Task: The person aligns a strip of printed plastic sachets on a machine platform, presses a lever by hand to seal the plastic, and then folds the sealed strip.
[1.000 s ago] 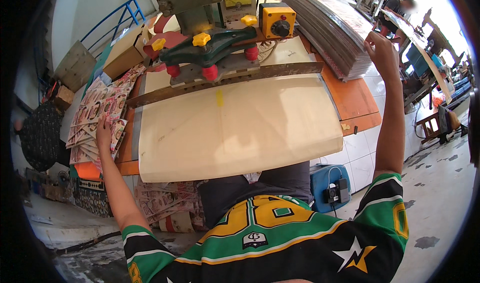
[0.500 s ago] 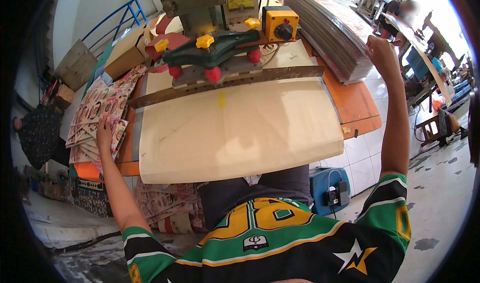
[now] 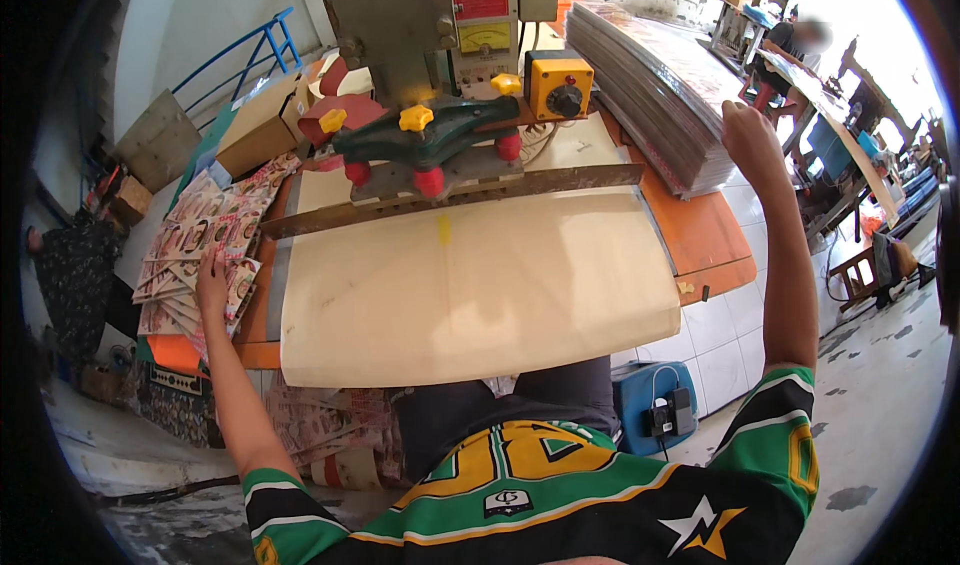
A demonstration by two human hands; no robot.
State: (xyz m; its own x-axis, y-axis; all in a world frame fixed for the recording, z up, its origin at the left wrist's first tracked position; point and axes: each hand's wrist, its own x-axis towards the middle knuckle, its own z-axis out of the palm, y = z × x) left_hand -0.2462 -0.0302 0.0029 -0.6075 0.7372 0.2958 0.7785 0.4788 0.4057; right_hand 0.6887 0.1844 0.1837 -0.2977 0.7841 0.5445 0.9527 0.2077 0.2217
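At the left my left hand (image 3: 211, 283) lies on a loose pile of printed, flat paper pieces (image 3: 195, 265) in pink, red and white. Its fingers are stretched out over the pile's right side. My right hand (image 3: 752, 133) is raised at the right, next to the corner of a tall stack of thin glossy sheets (image 3: 650, 95). Its fingers are curled in, and what they hold, if anything, is hidden. Between my arms a cream sheet (image 3: 480, 295) covers the orange table (image 3: 715, 235) and overhangs its front edge. A press machine (image 3: 430, 150) with a long metal bar stands over the sheet.
A yellow control box (image 3: 558, 85) sits beside the press. Behind the printed pile stands a cardboard box (image 3: 262, 125). A blue case (image 3: 650, 395) with a black adapter lies low at the right. One person (image 3: 790, 45) sits at a far table; another in dark patterned clothing (image 3: 75, 275) is at the left.
The view has tilted, so the table, press and stacks appear a little lower. Both hands keep about the same places beside the printed pile and the sheet stack.
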